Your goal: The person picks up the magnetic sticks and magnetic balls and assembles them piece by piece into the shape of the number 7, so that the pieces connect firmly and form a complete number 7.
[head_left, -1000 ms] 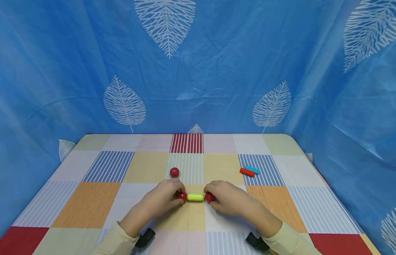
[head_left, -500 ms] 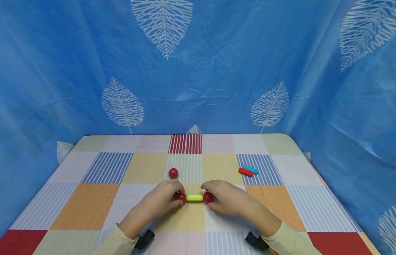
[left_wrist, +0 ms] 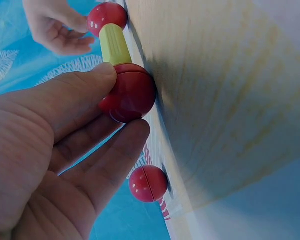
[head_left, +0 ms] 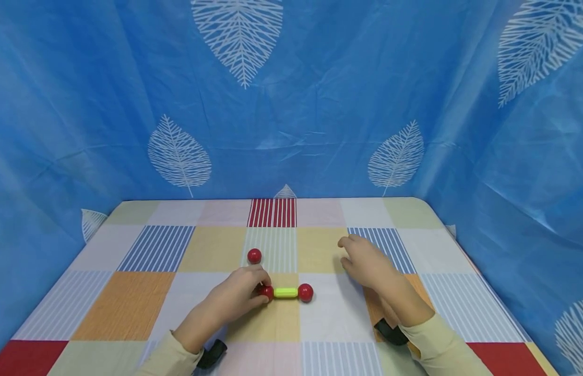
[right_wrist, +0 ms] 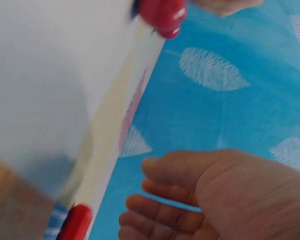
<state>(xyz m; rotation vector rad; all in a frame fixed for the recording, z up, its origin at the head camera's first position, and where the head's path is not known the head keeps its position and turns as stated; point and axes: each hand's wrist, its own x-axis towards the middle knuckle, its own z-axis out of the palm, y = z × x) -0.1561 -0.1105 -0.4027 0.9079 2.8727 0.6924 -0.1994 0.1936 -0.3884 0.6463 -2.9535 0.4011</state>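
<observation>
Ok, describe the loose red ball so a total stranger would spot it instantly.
On the patchwork-patterned tabletop, find the person's bare left hand. Just beyond it sits the glossy red ball. Unlike the two red balls at the ends of the yellow-green faceted bar, this one lies alone, touching neither bar nor hand.
</observation>
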